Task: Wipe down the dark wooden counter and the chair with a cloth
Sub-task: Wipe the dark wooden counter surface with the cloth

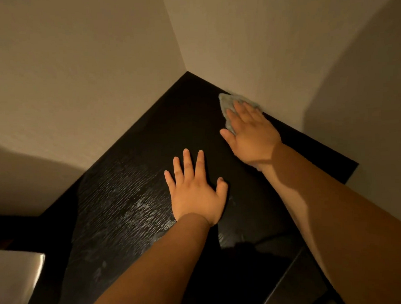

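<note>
One dark table, two grips: the right grip, fingers straight, presses one grey cloth down beside the wall; the left grip lies flat, spread, holding nothing.

My hands on the counter, its far corner at twelve o'clock.
Cloth under my right hand at one o'clock, touching the wall behind; left hand flat at centre, nearer me.
</note>
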`<act>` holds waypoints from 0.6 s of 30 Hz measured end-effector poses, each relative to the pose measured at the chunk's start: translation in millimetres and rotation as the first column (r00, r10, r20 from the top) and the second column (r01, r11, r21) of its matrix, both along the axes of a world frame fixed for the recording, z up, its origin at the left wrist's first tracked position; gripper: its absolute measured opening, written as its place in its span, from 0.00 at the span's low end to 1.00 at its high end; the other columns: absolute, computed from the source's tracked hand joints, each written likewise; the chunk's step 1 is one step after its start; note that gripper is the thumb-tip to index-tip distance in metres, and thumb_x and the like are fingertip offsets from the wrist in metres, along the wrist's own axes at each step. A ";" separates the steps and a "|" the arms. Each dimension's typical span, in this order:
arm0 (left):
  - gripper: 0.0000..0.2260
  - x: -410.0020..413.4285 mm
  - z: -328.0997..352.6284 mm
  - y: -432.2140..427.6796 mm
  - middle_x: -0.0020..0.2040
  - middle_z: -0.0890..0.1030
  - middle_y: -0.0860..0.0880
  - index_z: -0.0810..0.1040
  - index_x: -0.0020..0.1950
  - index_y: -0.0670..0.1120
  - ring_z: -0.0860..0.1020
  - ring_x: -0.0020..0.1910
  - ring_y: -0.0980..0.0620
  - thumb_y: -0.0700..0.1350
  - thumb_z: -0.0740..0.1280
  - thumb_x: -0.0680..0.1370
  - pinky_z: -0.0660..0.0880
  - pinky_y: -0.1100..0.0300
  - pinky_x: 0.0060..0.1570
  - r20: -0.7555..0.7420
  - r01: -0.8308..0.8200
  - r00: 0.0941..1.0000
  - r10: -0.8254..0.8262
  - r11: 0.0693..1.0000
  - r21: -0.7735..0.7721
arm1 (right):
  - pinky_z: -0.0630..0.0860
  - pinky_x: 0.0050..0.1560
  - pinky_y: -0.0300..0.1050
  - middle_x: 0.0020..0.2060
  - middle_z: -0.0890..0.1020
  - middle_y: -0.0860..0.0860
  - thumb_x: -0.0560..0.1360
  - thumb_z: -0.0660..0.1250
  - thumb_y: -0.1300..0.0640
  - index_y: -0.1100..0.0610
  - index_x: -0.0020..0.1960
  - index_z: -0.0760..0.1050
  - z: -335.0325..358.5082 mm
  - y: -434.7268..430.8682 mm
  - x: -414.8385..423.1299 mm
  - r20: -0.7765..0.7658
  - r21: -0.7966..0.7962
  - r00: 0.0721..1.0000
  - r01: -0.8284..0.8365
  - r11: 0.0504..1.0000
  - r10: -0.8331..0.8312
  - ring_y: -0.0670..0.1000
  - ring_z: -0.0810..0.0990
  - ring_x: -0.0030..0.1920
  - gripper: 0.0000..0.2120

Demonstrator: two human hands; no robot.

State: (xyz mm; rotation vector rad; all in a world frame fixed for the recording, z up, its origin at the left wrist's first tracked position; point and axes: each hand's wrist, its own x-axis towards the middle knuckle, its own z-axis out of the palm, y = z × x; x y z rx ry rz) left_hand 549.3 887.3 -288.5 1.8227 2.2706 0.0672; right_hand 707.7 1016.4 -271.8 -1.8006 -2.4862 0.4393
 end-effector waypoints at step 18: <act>0.37 -1.0 0.9 0.4 0.86 0.44 0.49 0.47 0.86 0.57 0.40 0.84 0.44 0.67 0.50 0.79 0.40 0.38 0.81 -0.004 0.003 1.000 -0.003 1.000 -0.015 | 0.56 0.81 0.57 0.80 0.64 0.54 0.82 0.53 0.42 0.54 0.79 0.66 -10.6 -140.0 60.8 -0.057 0.046 0.966 -0.250 0.967 0.253 0.57 0.60 0.81 0.30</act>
